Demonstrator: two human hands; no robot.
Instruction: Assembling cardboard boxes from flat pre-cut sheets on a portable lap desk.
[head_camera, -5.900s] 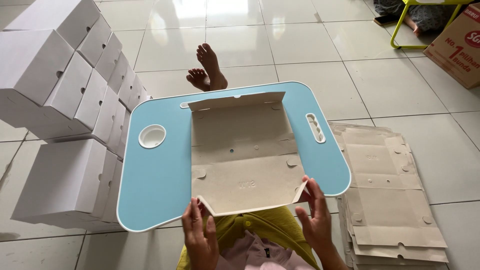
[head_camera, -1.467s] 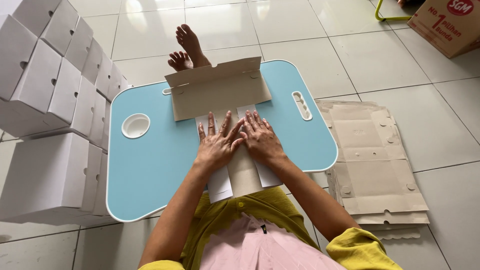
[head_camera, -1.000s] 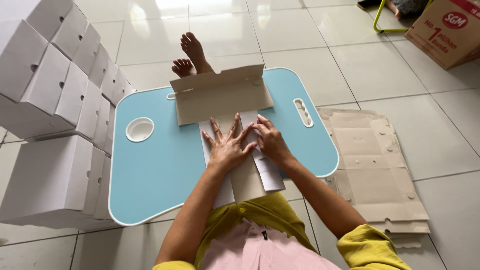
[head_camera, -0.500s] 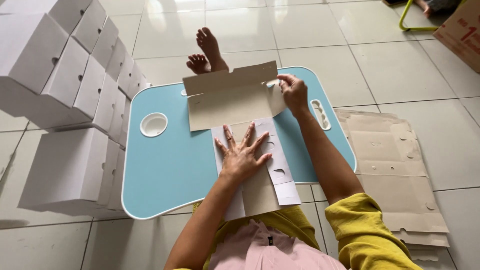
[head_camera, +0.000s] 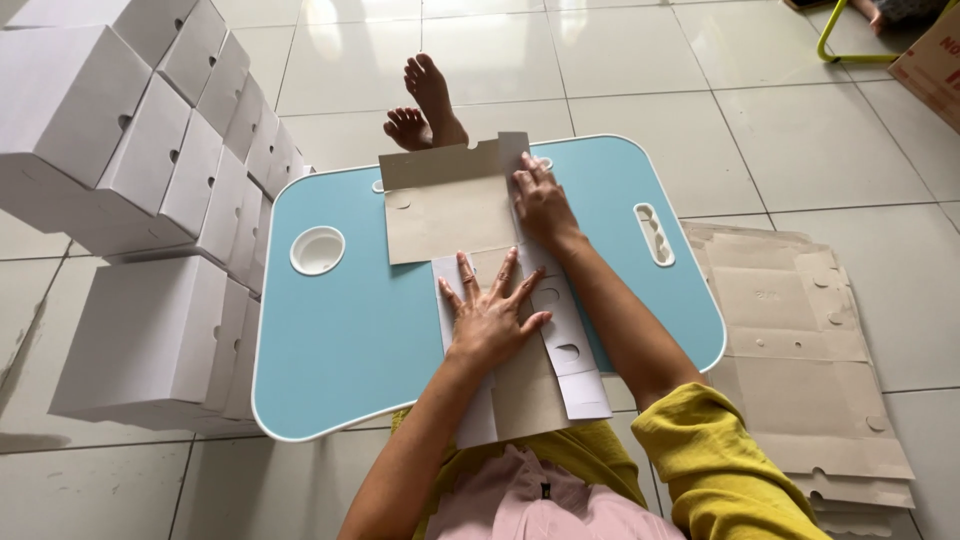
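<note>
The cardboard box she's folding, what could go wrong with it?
The cardboard sheet hangs over the blue table's near edge, so it might slide when the left hand lifts. The right hand presses only one corner flap, so the fold may come out crooked.

Left hand (head_camera: 490, 315) flat, fingers spread, palm down, right hand (head_camera: 542, 203) reaching farther forward, fingers pressing down
</note>
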